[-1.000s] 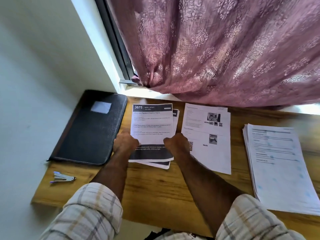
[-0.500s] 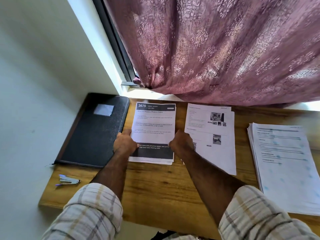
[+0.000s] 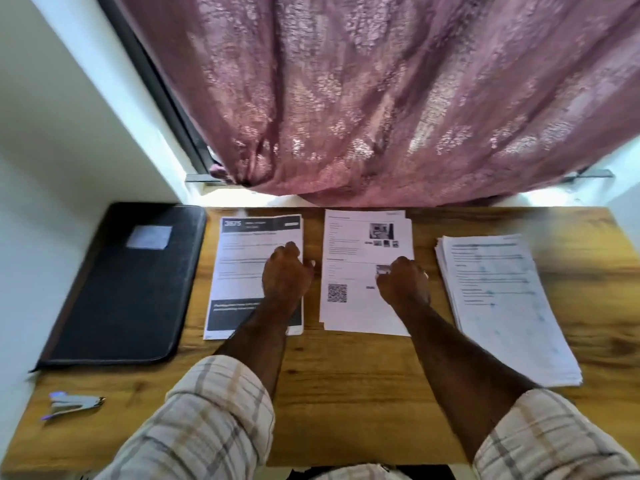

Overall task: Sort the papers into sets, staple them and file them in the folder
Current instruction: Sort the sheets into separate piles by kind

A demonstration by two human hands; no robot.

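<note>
Three groups of papers lie in a row on the wooden desk (image 3: 346,393). The left set (image 3: 239,271) has a dark header reading 3675 and a dark band near its bottom. My left hand (image 3: 285,275) rests with loosely curled fingers on its right edge, thumb off the sheet. The middle set (image 3: 349,265) shows small photos and a QR code; my right hand (image 3: 403,282) touches its right side, fingers curled down. A thick stack (image 3: 502,306) lies at the right. The black folder (image 3: 117,289) lies closed at the left, and the stapler (image 3: 74,403) sits near the front left corner.
A pink patterned curtain (image 3: 381,98) hangs over the window behind the desk, its hem just above the papers' far edges. A white wall (image 3: 52,150) borders the desk on the left. Bare wood shows between my forearms and the front edge.
Both hands let go of the 3675 set, which now lies squared on the desk. My left hand slid to its right edge and my right hand moved onto the middle set.
</note>
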